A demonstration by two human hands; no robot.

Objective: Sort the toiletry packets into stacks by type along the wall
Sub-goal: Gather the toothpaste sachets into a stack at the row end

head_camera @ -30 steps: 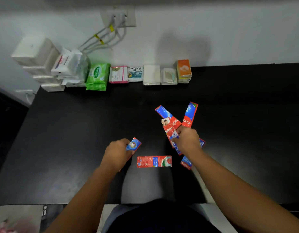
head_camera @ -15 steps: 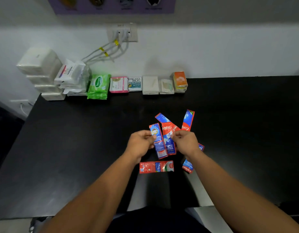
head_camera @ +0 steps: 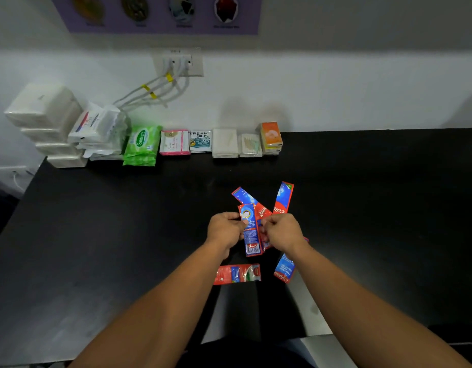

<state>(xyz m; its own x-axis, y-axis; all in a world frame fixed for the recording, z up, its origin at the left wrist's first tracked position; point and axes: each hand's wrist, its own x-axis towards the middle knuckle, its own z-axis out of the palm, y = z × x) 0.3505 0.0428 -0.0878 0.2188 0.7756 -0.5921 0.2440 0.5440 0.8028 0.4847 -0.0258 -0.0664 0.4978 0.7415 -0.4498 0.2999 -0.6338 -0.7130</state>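
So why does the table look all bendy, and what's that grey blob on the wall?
Head view: the wide lens bows the far edge of the table and tilts the white packs at the left; the grey patch on the wall is a soft shadow, perhaps of the person's head; the poster up top is blurry, while the middle packet looks sharp.

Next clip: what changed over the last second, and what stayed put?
The left hand carried its toothpaste sachet rightward, from well apart, up against the fan of sachets gripped by the right hand; the two hands now meet at the bundle. The right hand kept its grip throughout. The lone sachet lying near the table edge and the stacks along the wall stayed in place.
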